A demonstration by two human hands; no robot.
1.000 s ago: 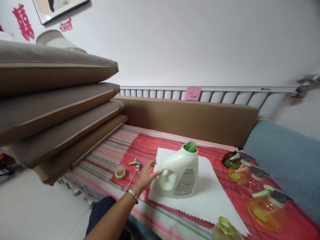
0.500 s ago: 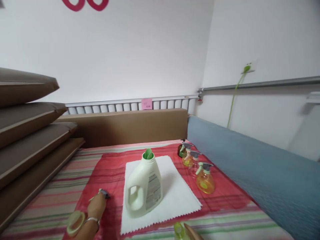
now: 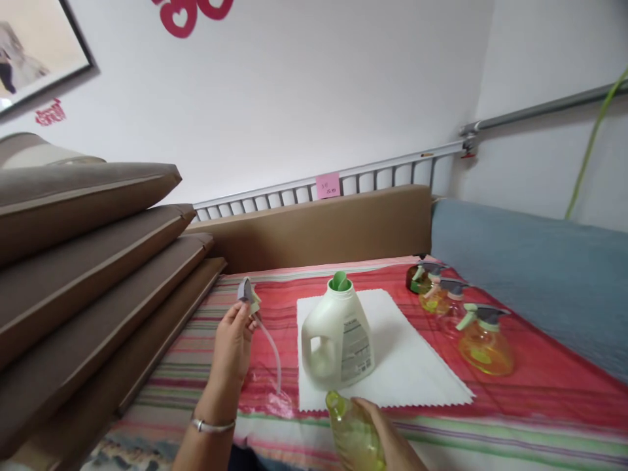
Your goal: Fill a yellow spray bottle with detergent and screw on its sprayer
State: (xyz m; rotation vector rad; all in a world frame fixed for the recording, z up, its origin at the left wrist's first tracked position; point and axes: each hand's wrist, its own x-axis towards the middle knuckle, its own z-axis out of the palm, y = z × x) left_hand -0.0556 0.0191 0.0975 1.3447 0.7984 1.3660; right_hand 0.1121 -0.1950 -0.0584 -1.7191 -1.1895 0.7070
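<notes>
My left hand [image 3: 231,347] is raised above the striped cloth and grips a grey and pale green spray nozzle [image 3: 248,293]; its clear dip tube [image 3: 271,354] hangs down to the cloth. My right hand [image 3: 392,439] holds an open yellow-green spray bottle [image 3: 354,435] without a top, tilted, at the bottom edge of the view. A white detergent jug [image 3: 337,335] with an open green spout stands on a white paper sheet [image 3: 412,366], just beyond the bottle and to the right of the nozzle.
Three capped spray bottles [image 3: 483,340] stand in a row at the right of the red striped cloth [image 3: 530,386]. Brown cushions [image 3: 93,261] are stacked at the left. A brown backrest [image 3: 324,229] and a blue cushion [image 3: 530,268] bound the far and right sides.
My left hand picked the spray nozzle up off the cloth and lifted it. My right hand brought the open yellow-green bottle further into view. The view tilted.
</notes>
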